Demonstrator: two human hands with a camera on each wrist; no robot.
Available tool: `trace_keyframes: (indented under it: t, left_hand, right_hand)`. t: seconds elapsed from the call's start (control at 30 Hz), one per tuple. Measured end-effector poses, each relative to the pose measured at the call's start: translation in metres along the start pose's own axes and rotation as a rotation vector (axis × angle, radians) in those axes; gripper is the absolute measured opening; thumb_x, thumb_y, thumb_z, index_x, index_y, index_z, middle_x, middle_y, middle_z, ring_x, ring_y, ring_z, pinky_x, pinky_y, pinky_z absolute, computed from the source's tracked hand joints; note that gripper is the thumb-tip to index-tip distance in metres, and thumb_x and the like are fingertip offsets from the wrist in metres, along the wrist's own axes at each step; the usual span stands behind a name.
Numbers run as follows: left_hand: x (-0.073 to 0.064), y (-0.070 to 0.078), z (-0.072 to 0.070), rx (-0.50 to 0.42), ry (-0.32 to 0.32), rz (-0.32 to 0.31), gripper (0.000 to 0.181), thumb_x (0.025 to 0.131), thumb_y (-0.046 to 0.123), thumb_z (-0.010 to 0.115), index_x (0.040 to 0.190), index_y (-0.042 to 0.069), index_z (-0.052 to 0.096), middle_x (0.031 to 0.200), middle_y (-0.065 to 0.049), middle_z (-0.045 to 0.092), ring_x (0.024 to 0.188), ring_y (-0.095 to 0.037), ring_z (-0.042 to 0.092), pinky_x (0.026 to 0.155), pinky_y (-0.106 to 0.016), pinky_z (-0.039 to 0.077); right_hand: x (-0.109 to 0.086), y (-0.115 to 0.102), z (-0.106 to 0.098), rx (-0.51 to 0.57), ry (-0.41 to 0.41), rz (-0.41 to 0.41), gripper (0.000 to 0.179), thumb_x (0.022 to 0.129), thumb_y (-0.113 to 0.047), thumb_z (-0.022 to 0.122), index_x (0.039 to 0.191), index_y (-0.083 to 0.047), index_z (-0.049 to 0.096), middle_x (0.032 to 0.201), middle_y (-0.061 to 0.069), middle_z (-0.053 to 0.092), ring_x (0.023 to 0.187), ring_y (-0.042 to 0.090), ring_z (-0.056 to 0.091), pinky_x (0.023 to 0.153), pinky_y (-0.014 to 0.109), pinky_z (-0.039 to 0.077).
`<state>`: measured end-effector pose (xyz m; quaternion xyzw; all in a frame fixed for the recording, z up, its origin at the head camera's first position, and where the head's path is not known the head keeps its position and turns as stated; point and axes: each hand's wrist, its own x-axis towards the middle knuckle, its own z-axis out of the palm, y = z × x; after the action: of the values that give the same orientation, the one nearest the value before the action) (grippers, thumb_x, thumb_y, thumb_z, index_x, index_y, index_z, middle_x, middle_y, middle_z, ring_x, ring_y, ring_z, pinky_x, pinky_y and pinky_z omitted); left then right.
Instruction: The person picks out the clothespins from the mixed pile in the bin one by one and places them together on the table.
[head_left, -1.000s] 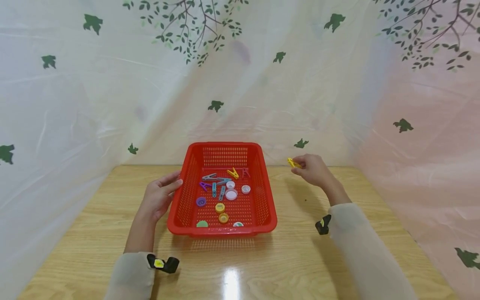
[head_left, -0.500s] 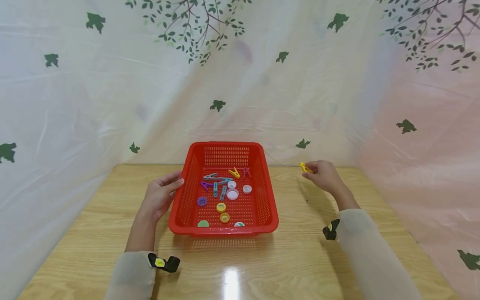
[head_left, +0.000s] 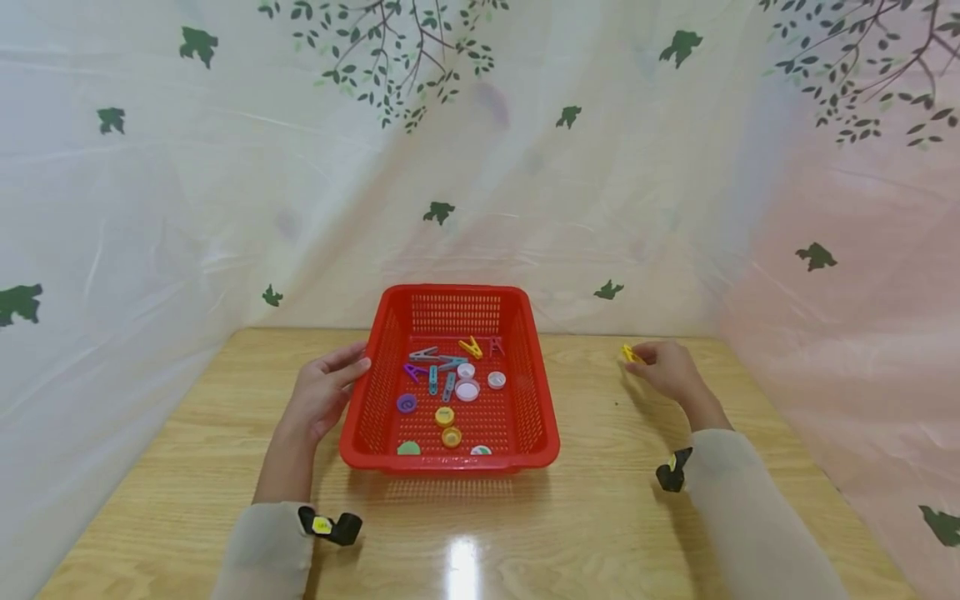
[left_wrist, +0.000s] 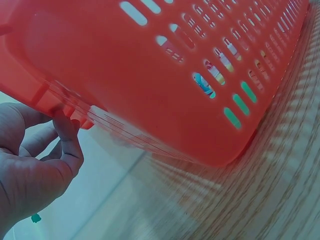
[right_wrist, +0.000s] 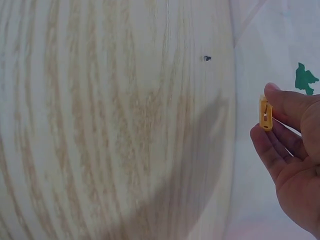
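Note:
A red plastic basket (head_left: 450, 461) stands mid-table, slotted along its sides. My left hand (head_left: 321, 392) grips its left rim, thumb on top; in the left wrist view, the fingers (left_wrist: 70, 142) curl at the rim's underside. Out to the right, my right hand (head_left: 670, 372) pinches a yellow clothespin (head_left: 630, 355) between thumb and fingertips, above the table. That clothespin (right_wrist: 265, 114) shows end-on in the right wrist view. Inside the basket lie another yellow clothespin (head_left: 471, 347), a purple clothespin (head_left: 415, 372), several blue-grey clothespins (head_left: 432, 380) and several bottle caps (head_left: 467, 390).
The wooden table (head_left: 600, 517) ends at the back against a pale plastic sheet (head_left: 360, 200) printed with leaves and birds. A small dark speck (head_left: 617, 403) sits on the wood right of the basket. A black wrist camera (head_left: 675, 471) is strapped to each sleeve.
My right hand has moved right and lower toward the table, carrying the yellow clothespin away from the basket. My left hand keeps its hold on the rim.

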<state>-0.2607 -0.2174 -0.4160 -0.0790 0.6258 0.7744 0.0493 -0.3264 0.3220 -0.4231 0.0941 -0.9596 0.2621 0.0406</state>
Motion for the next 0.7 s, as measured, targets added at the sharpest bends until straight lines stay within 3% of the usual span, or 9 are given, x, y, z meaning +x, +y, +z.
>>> trace_keyframes:
  t: [0.5,0.7]
  left_hand:
    - [-0.002,0.001,0.0,-0.004,-0.007,0.012,0.058,0.098,0.017,0.071,0.152,0.01,0.05,0.149,-0.012,0.051,0.117,-0.017,0.062,0.094,-0.028,0.056]
    - [-0.001,0.002,0.0,-0.006,-0.005,0.01,0.058,0.098,0.018,0.072,0.151,0.01,0.051,0.148,-0.011,0.052,0.116,-0.017,0.063,0.094,-0.028,0.057]
  right_hand:
    - [-0.008,0.022,0.005,0.049,-0.021,0.153,0.046,0.099,-0.02,0.069,0.127,0.016,0.061,0.123,0.034,0.064,0.113,0.049,0.061,0.093,0.056,0.054]
    - [-0.011,0.034,0.0,0.036,0.017,0.187,0.049,0.1,-0.019,0.067,0.13,0.018,0.057,0.126,0.036,0.061,0.114,0.05,0.06,0.093,0.057,0.053]
